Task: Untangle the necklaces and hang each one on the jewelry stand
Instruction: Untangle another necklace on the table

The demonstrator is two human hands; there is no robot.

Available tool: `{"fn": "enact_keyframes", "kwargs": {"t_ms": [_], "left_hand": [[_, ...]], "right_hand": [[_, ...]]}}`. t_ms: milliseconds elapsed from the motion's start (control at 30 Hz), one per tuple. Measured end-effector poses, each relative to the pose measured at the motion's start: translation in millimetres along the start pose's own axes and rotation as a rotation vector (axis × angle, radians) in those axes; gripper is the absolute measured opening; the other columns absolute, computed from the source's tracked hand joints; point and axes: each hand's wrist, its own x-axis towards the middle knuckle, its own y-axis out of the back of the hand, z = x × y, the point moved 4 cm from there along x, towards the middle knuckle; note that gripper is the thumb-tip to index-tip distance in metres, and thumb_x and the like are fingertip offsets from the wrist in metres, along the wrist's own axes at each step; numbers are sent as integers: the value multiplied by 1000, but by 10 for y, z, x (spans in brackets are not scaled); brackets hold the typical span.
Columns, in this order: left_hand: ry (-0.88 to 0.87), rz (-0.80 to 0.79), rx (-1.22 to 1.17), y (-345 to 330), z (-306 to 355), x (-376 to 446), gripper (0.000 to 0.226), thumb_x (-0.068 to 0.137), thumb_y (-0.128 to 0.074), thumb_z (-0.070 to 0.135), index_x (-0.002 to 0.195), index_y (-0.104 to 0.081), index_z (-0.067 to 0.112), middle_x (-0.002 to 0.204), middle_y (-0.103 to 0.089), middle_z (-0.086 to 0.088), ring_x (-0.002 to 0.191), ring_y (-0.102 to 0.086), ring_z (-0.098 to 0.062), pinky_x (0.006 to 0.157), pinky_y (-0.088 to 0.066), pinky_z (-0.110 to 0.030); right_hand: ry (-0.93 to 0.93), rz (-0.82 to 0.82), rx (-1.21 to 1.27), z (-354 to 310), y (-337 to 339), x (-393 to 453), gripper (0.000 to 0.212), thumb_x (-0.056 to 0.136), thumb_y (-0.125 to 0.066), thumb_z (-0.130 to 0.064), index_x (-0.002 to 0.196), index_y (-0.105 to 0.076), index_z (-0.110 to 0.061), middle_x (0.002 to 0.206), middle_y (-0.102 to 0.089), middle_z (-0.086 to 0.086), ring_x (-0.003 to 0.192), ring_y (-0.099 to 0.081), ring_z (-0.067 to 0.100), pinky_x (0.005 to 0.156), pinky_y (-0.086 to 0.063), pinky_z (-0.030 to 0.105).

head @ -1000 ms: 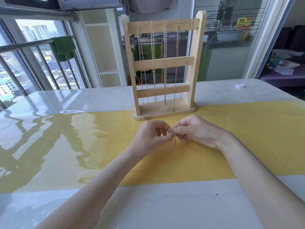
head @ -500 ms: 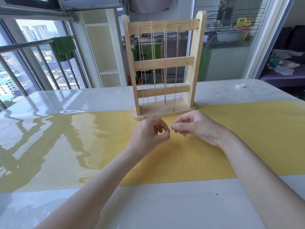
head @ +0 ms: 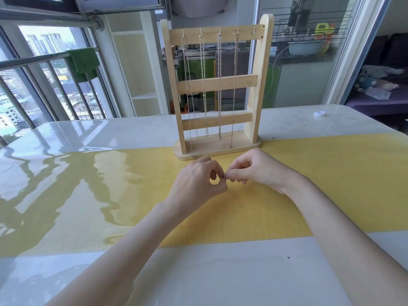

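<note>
Necklaces (head: 218,85): four hang on wooden stand (head: 258,85), fifth hook bare. Left hand (head: 198,182) and right hand (head: 254,171) moved closer to stand, fingertips pinched together; chain dangling earlier now hidden, cannot tell what they hold

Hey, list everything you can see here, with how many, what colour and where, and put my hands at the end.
jewelry stand: one, pale wood, upright at the middle of the table, base partly on the yellow mat.
necklaces: four, silvery chains, hanging from the stand's top bar hooks; rightmost hook bare.
yellow mat: one, yellow, across the table under the hands.
table: one, glossy white.
bottle cap: one, white, far right of the table.
green cloth: one, draped over the balcony railing, left.
left hand: fingers curled, fingertips pinched together; what it pinches is too small to see.
right hand: the same, fingertips meeting the left's.
</note>
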Motion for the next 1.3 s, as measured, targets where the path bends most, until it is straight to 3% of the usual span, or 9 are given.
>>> {"fn": "enact_keyframes", "kwargs": {"t_ms": [267,533,667,800,1300], "left_hand": [[-20,-57,61,-22,45,-14,11,79,-67,25,84,-68,15,75,-47,11,61,-45,-12,57,-37,-25],[-43,-5,4,14,9,5,5,74,-70,19,76,-68,15,64,-42,17,56,-44,-9,52,-36,-19],[-12,-16,20,25,-5,18,7,75,-68,21,79,-67,15,65,-42,16,59,-47,-12,56,-41,-26],[0,-56,54,3,-1,19,12,78,-67,24,85,-67,15,70,-43,14,62,-44,-11,54,-35,-23],[16,-12,1,-11,-41,6,9,75,-70,23,78,-67,15,64,-43,15,57,-43,-8,55,-38,-24]], "right_hand": [[-34,-19,-57,11,-59,-5,11,80,-68,-5,70,-71,-10,61,-60,-4,59,-50,5,58,-43,18],[-60,-8,76,45,-116,6,16,82,-61,-1,68,-67,-6,59,-58,-2,55,-48,6,56,-41,18],[-32,-18,124,54,-78,-3,10,83,-67,-6,74,-71,-7,66,-63,0,57,-50,5,58,-42,19],[-24,-31,133,72,-78,-4,7,79,-73,-13,76,-73,-7,69,-64,4,58,-49,5,58,-41,18],[-80,-22,170,74,-136,25,17,83,-64,-1,67,-67,-5,60,-59,0,57,-48,9,55,-40,20]]}}
